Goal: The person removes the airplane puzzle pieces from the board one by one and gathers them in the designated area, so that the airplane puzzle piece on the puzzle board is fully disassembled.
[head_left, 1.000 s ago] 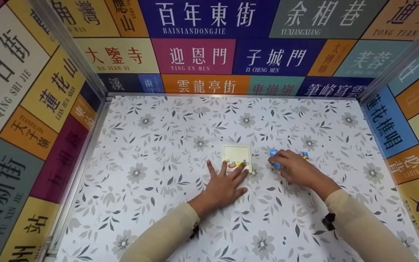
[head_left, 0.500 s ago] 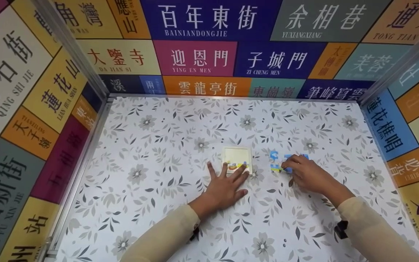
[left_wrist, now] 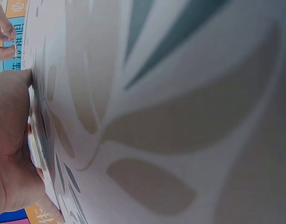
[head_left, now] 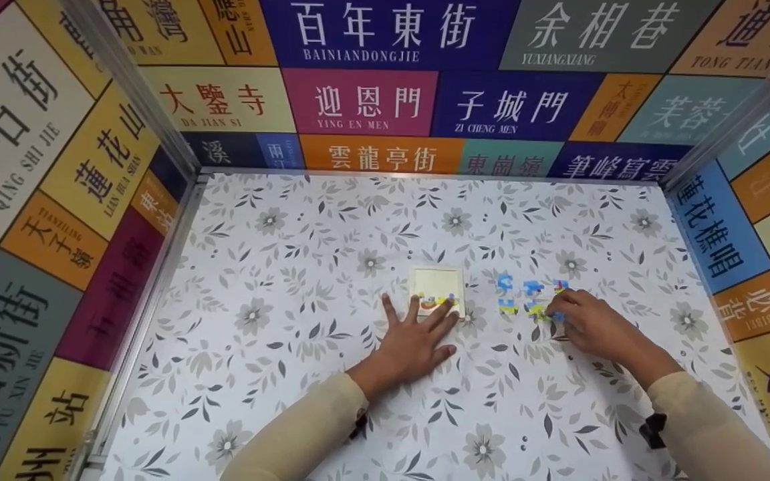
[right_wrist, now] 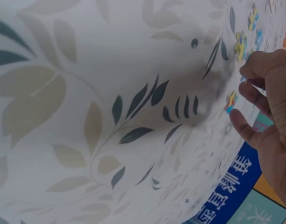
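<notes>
A small cream puzzle frame [head_left: 438, 272] lies on the table, with a few coloured pieces showing along its lower part. My left hand [head_left: 410, 349] rests on its lower edge with fingers spread, hiding part of it. To the right of the frame lie loose jigsaw pieces: a blue and yellow group [head_left: 506, 294], a blue piece [head_left: 532, 287] and a blue and red piece [head_left: 561, 286]. My right hand [head_left: 595, 327] pinches a mostly hidden jigsaw piece between thumb and fingers. In the right wrist view, that hand [right_wrist: 274, 98] hovers by the loose pieces [right_wrist: 240, 45].
A white cloth with grey flowers and leaves [head_left: 331, 220] covers the table. Panels with large lettering [head_left: 365, 103] enclose its back and both sides, joined by metal corner posts. Both forearms come in from the front in beige sleeves.
My right hand has moved rightward along the loose pieces, uncovering the left and middle ones. The left hand stays on the frame.
</notes>
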{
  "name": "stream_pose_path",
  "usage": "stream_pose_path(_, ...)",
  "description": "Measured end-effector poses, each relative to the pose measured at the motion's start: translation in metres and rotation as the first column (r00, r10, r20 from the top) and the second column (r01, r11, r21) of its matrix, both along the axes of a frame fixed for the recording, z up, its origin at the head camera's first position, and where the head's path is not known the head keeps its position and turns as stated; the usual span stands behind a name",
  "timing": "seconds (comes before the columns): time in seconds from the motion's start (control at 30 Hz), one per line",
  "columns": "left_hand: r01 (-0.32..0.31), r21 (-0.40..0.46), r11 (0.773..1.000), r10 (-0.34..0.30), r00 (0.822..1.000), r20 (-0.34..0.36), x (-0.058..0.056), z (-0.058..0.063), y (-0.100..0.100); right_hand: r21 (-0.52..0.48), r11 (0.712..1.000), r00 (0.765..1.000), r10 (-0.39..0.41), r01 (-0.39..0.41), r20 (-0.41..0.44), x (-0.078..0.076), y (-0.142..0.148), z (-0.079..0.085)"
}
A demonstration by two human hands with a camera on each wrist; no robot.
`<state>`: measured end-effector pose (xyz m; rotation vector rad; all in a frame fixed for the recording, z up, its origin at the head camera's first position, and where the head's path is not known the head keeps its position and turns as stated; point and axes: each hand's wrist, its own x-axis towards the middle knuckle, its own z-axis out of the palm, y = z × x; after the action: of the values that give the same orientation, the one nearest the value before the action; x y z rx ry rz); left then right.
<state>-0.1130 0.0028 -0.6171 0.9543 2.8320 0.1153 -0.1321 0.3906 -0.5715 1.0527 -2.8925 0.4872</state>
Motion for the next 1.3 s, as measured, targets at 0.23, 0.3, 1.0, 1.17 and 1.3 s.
stream_pose_path(0.23,0.001,-0.022,1.000,-0.001,1.000,-0.006,-0.002,-0.004,0.001,-0.005,1.000,1.000,0.000,0.000,-0.030,0.003,0.009,-0.003)
stream_pose_path(0.3,0.004,-0.016,1.000,-0.004,1.000,-0.007,-0.002,-0.004,0.001,0.012,1.000,1.000,-0.013,0.013,-0.025,0.004,0.010,-0.004)
stream_pose_path(1.0,0.001,-0.040,0.999,0.000,1.000,0.019,-0.002,-0.001,0.001,0.174,0.974,0.987,-0.128,0.144,-0.098,0.005,0.015,-0.016)
stream_pose_path(1.17,0.001,-0.031,1.000,-0.001,1.000,0.009,-0.001,0.002,0.001,0.125,0.983,0.982,-0.115,0.134,-0.151,0.006,0.014,-0.017)
stream_pose_path(1.3,0.001,-0.021,1.000,0.000,1.000,0.019,-0.001,0.002,0.000,0.117,0.984,0.983,-0.118,0.135,-0.144,0.006,0.012,-0.016)
